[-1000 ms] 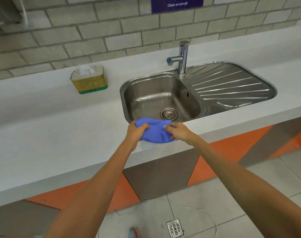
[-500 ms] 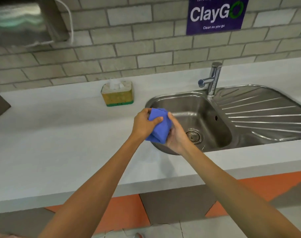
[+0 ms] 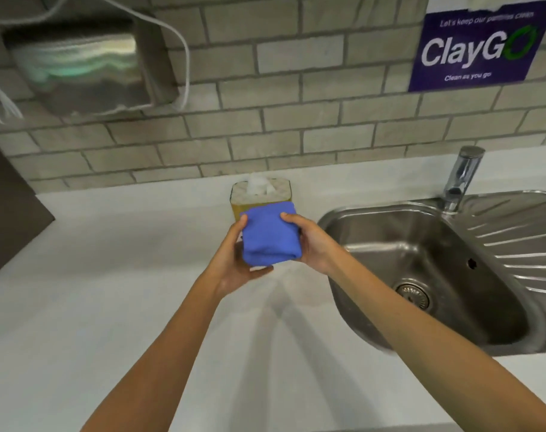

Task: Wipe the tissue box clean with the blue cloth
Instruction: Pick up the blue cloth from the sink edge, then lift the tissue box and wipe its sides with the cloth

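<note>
Now both hands hold blue cloth (image 3: 270, 236) before tissue box (image 3: 261, 194)

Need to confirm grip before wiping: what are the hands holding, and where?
The folded blue cloth, left hand at its left edge, right hand at its right.

Blue cloth (image 3: 269, 236); yellow tissue box (image 3: 259, 198) (pale patterned top); white worktop (image 3: 109, 275); purple sign (image 3: 477, 45).

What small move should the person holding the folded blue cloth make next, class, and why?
Probably carry the blue cloth forward onto the tissue box: both hands, left hand and right hand, hold it folded in front of the box, apparently not yet wiping.
</note>
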`<state>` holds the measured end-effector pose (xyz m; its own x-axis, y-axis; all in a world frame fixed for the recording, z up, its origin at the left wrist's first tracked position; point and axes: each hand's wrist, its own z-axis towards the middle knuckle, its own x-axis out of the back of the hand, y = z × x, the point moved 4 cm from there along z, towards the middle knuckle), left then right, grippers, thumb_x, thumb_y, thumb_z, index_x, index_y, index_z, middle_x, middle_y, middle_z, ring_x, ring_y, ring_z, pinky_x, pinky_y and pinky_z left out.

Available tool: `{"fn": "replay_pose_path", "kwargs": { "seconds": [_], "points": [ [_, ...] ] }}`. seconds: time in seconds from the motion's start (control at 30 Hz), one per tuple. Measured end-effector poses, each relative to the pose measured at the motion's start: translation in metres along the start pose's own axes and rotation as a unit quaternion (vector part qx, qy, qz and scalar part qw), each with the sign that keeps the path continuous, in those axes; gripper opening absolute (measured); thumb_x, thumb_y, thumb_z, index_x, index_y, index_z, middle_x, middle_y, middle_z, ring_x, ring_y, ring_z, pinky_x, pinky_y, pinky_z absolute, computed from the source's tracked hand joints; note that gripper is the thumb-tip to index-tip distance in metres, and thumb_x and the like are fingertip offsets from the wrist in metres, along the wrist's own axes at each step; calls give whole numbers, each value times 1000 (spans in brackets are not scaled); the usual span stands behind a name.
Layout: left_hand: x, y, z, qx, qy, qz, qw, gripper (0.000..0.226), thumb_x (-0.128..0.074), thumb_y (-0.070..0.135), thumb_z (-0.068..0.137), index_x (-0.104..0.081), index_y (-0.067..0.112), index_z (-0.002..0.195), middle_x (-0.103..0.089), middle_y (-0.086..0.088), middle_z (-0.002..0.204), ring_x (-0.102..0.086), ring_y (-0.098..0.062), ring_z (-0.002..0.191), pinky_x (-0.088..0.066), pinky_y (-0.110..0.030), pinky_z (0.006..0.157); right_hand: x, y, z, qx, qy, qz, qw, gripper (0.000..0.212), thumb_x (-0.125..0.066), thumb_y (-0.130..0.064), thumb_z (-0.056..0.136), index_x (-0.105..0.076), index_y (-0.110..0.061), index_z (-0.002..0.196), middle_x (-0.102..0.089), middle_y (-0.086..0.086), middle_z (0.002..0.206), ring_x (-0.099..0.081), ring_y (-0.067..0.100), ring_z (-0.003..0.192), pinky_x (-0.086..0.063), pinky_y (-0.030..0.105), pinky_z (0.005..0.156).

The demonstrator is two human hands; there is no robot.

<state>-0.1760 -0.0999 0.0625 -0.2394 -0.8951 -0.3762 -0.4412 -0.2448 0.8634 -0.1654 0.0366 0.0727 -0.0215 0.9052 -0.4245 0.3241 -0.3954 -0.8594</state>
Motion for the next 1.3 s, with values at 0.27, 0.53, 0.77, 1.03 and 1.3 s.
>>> {"fn": "replay_pose_path", "kwargs": {
  "seconds": [0.27,0.53,0.77,1.03,1.3],
  "points": [
    [41,-7,40,43,-20,-209,977,36,-45,33,91,-59,5,109,-75,-20,94,-72,-34,86,-60,-47,73,-18,0,67,3,43,-263,964,39,-62,-38,83,-66,-6,104,-69,8,94,-65,15,77,-53,23,63],
    [99,33,87,-19,67,-89,994,70,-68,14,64,0,25,56,-12,1,56,-13,-6,45,-12,-17,44,69,-31,136,96,251,-256,929,25,-55,-26,88,-59,-8,105,-63,12,92,-59,24,76,-52,36,67],
    [131,45,161,-81,245,78,963,20,-37,27,99,-47,23,83,-45,-4,68,-44,-15,59,-35,-28,55,96,-16,189,56,243,-325,912,52,-46,-35,93,-37,-15,140,-53,13,135,-50,26,121,-36,28,91],
    [118,47,219,-66,251,159,953,33,-46,33,95,-53,11,118,-58,-8,90,-55,-20,83,-44,-29,70,96,-7,212,83,204,-317,922,43,-39,-33,96,-49,-12,132,-59,10,130,-53,25,118,-40,30,96],
    [112,33,214,-60,266,188,944,41,-50,32,93,-51,5,123,-55,-8,94,-52,-23,92,-44,-36,80,92,-3,195,132,185,-337,913,34,-43,-33,95,-58,-16,120,-63,-6,101,-57,11,94,-42,19,78]
  ]
}}
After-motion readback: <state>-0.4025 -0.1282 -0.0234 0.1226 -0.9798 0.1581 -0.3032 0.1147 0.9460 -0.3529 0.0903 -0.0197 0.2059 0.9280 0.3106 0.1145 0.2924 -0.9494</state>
